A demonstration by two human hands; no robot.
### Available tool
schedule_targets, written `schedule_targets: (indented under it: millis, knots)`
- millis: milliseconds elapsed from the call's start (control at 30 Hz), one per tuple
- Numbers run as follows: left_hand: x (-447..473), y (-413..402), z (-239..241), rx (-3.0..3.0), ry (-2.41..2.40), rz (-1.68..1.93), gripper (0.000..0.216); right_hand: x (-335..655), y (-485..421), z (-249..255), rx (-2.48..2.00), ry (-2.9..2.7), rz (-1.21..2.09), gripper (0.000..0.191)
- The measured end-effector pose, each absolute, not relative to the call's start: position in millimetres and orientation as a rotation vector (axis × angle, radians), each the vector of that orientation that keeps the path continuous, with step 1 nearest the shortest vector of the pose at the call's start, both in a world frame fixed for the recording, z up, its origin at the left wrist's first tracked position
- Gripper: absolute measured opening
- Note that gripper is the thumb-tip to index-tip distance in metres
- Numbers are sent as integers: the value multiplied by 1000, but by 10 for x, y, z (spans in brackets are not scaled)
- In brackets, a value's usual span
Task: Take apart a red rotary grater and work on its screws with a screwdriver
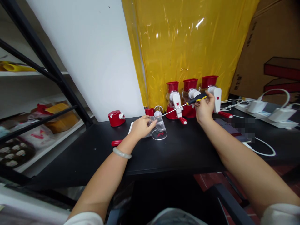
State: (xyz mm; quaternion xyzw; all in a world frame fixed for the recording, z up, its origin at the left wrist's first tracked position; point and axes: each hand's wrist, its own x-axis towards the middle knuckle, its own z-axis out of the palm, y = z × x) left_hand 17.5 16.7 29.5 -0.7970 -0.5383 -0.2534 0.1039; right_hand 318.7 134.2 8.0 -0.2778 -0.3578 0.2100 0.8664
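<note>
My left hand [141,127] is closed on a clear plastic grater housing [160,125], which stands tilted over the black table. In my right hand [205,107] is a screwdriver [197,98] with a black and yellow handle. Its thin shaft points left and down, with the tip close to the housing; whether they touch I cannot tell. A red crank grip [116,143] sticks out to the left of my left hand, and the white part beside it is mostly covered. Behind the housing lies a metal grater drum [158,109]. Further left sits a red grater base [116,118].
Three rotary graters [172,100] with red hoppers line the back of the table [150,156]. To the right are a tablet-like device [231,129], a power strip [264,115] with chargers, and white cables. Shelving [47,131] borders the left side.
</note>
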Motion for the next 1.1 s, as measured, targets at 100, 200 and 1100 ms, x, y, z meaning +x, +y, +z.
schedule_targets:
  millis: [100, 200, 1100]
  knots:
    - [170, 165, 297, -2357, -1580, -746, 54, 3204, 1347, 84, -582, -745, 480, 41]
    - [162, 170, 291, -2357, -1577, -751, 55, 3212, 1351, 91, -583, -717, 530, 37]
    - [162, 180, 285, -2356, -1590, -749, 54, 3198, 1290, 60, -723, -803, 386, 51]
